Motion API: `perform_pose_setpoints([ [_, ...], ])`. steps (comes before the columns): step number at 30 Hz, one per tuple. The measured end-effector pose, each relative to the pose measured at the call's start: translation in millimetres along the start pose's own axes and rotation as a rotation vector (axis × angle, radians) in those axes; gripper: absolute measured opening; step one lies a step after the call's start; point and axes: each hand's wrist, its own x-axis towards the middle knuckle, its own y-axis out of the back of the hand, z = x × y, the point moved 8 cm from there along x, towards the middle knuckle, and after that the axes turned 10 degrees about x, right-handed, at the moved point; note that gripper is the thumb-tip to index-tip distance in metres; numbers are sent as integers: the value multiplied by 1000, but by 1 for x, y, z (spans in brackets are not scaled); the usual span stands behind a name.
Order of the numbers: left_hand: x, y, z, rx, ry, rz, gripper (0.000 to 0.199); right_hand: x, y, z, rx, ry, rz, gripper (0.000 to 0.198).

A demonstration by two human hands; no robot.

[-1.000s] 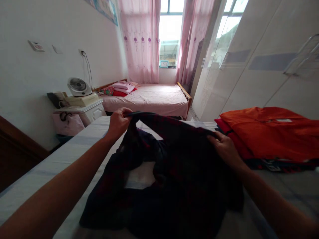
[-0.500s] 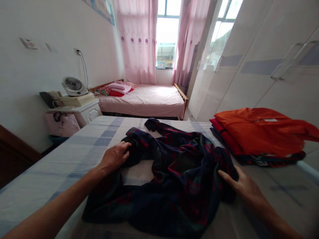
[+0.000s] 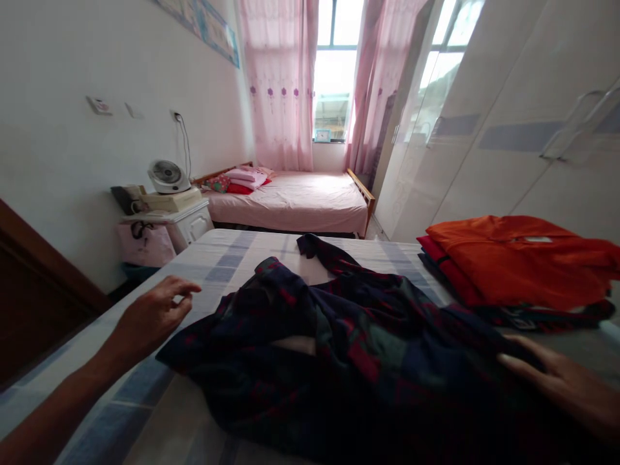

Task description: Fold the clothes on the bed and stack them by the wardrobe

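Note:
A dark plaid shirt [image 3: 382, 349] in navy, green and red lies rumpled across the near bed [image 3: 213, 274], which has a white and blue striped sheet. My left hand [image 3: 157, 313] hovers left of the shirt, apart from it, fingers loosely bent with a gap between thumb and forefinger and nothing in them. At the lower right, my right hand [image 3: 557, 374] grips the shirt's right side, the thumb on top and the other fingers partly hidden by dark cloth. One sleeve [image 3: 324, 252] stretches toward the bed's far edge.
Folded clothes with an orange garment [image 3: 523, 258] on top are piled at the right. Wardrobe doors [image 3: 513, 129] rise behind them. Beyond stands a second bed [image 3: 300, 200] with a pink sheet. A fan [image 3: 168, 176] sits on a white cabinet [image 3: 194, 223] at the left.
My left hand has let go of the shirt and moved left. My right hand has pulled the shirt's right side to the right, spreading the cloth wider.

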Motion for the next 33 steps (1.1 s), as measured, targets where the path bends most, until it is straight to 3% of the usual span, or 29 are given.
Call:
perform_pose_setpoints([
  [3,12,-22,43,-2,-179,-9,32,3,-9,4,-101,-59,-40,31],
  [5,22,-36,85,26,-340,-3,37,12,-25,-26,-96,11,-85,36],
  [10,42,-78,171,144,-677,-94,54,49,-101,-108,-154,229,-280,46],
  [13,50,-92,190,218,-742,-159,34,74,-152,-122,-325,317,-351,52],
  [15,47,-83,190,246,-749,-164,23,89,-177,-118,-417,302,-370,56],
  [19,12,-34,158,169,-593,-187,18,109,-199,-105,-448,262,-391,58],
  [20,-2,-25,145,113,-527,-269,17,111,-202,-102,-447,253,-404,58],
  [23,-47,-24,117,-132,-385,-698,20,116,-208,-97,-437,234,-451,56],
  [24,-52,-25,110,-200,-336,-763,23,117,-211,-97,-435,232,-460,56],
  [25,-49,-26,103,-235,-289,-747,27,118,-213,-97,-435,231,-464,56],
  [29,7,-42,77,-8,-168,-322,38,122,-227,-107,-447,233,-454,52],
  [31,25,-67,68,99,-155,-329,40,122,-230,-115,-441,249,-472,39],
  [33,30,-89,59,126,-128,-425,37,121,-222,-123,-431,272,-475,31],
])
